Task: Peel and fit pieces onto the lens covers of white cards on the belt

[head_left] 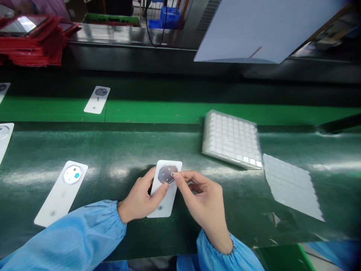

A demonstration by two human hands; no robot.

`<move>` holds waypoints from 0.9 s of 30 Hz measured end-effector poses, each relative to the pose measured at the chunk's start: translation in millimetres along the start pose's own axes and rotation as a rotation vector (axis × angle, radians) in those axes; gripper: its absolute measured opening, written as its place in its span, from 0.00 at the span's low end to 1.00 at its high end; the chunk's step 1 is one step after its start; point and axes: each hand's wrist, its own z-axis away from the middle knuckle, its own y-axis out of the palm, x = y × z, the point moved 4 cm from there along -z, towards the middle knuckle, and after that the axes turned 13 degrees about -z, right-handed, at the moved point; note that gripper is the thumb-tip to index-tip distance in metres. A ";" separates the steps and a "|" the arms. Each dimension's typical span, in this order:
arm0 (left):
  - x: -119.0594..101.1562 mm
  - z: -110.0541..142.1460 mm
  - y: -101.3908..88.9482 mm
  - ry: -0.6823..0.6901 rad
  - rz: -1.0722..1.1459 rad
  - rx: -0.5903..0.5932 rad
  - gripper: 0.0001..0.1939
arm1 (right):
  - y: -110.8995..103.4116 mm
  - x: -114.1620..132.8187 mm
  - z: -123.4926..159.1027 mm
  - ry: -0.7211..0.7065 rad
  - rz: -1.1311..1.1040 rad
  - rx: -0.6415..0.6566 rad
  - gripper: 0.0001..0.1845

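My left hand (141,199) grips a white phone back cover (166,195) from its left side, thumb lying across its face below the round grey camera ring (167,174). My right hand (201,197) is pinched, its index fingertip and thumb pressing on the right edge of that ring; whether a small part sits between them I cannot make out. The cover lies low over the dark green bench mat (118,158). Both arms wear blue sleeves.
Another white cover (60,194) with a blue-dotted ring lies to the left, one more (97,99) on the green conveyor belt behind. A white tray of small square parts (231,139) and a flat white sheet (291,186) lie to the right. Red trays (31,39) stack at back left.
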 end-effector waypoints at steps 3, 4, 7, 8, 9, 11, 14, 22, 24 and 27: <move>1.7 0.5 0.5 0.022 -0.003 -0.012 0.18 | 1.1 1.0 0.8 -0.019 0.018 -0.010 0.14; 2.3 0.6 0.6 0.027 0.000 -0.016 0.18 | 1.4 1.4 1.3 -0.026 0.024 -0.015 0.13; 3.6 1.0 0.6 0.041 0.016 -0.028 0.18 | 2.5 3.5 3.4 -0.047 0.034 -0.028 0.12; 3.8 1.2 0.5 0.046 0.023 -0.029 0.18 | 2.9 4.4 4.2 -0.054 0.034 -0.032 0.12; 4.0 1.3 0.4 0.049 0.030 -0.030 0.18 | 3.2 5.3 4.9 -0.059 0.035 -0.035 0.12; 4.1 1.8 0.3 0.054 0.051 -0.029 0.18 | 3.9 6.7 5.8 -0.060 0.035 -0.032 0.12; 3.9 2.8 0.9 0.059 0.108 -0.023 0.18 | 4.0 6.2 4.8 -0.029 0.009 -0.031 0.16; 2.4 5.0 4.4 -0.026 0.322 0.012 0.16 | 2.8 -9.1 -4.7 0.224 -0.366 0.172 0.21; 1.4 3.4 4.3 -0.061 0.363 0.023 0.15 | 3.8 -10.5 -4.0 0.240 -0.406 0.238 0.19; 1.3 -0.8 4.4 -0.144 0.448 0.039 0.18 | 7.9 -10.2 -2.6 0.226 -0.415 0.313 0.19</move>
